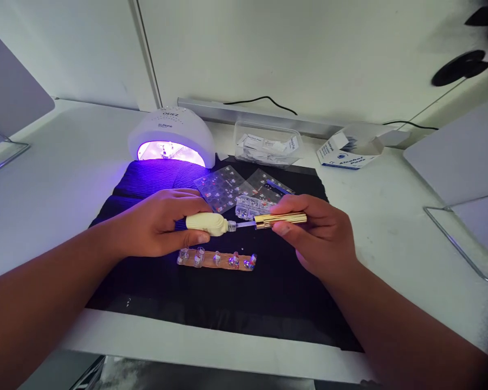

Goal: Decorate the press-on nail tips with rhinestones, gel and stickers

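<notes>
"Cream bottle (205, 223), where?"
"Held just beyond the strip (208, 259): left hand (171, 221) grips it, right hand (319, 230) pinches the gold cap (282, 219), stem (245, 224) showing between."
"Any tips?"
"I'd keep stem and neck (231, 226) in line, tilt the bottle up against drips, and handle gently."

at mid-frame i have the bottle (205, 223) in my left hand (168, 223) and, right of it, the cap (282, 219) in my right hand (319, 233), the brush stem (245, 223) between them. below the bottle, on the mat (228, 314), lies the strip (208, 260) with a row of nail tips (199, 257). above my hands lie two overlapping sheets (222, 189), the small case (248, 207) before them. along the upper frame stand the lamp (173, 124), left, the tub (268, 128) of packets (260, 145), centre, and the box (341, 158), right.
</notes>
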`<state>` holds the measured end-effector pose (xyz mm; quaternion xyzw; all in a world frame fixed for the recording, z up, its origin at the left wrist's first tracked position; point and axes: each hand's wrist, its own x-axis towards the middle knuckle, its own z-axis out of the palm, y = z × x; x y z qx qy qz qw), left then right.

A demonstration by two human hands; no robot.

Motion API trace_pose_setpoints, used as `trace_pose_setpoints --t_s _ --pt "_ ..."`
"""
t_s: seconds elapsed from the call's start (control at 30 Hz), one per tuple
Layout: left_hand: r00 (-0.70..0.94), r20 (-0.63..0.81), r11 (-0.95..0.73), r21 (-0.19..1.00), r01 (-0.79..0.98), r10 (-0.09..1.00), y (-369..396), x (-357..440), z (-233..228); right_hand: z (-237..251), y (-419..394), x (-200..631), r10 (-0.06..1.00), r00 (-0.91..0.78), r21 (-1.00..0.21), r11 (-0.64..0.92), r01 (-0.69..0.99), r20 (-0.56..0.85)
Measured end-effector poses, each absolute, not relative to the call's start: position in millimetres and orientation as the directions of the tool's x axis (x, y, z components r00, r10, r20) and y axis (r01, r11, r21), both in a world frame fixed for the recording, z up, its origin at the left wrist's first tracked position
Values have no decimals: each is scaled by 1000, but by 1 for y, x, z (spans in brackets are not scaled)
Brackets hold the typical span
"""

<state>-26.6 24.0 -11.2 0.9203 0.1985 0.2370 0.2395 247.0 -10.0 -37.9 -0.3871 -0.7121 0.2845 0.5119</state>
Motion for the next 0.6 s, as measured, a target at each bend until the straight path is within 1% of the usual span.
trace_pose_setpoints --t_s 0.1,0.2,0.37,0.5,0.6 --pt "801 345 -803 536 259 489 26 -30 -12 -40 -8 251 861 -131 -843 508 175 492" --pt "796 358 -807 531 256 488 28 -33 -14 -43 -5 253 878 -121 -874 475 104 463" --pt "801 358 -813 525 253 480 30 -37 -16 -43 -4 255 895 -108 -897 440 47 434" --pt "796 334 -800 527 287 505 31 -39 -17 -40 -6 254 920 -112 -926 378 -2 375" --pt "784 321 -789 524 320 531 33 -38 -18 -40 -8 253 921 -134 -930 368 -10 366"
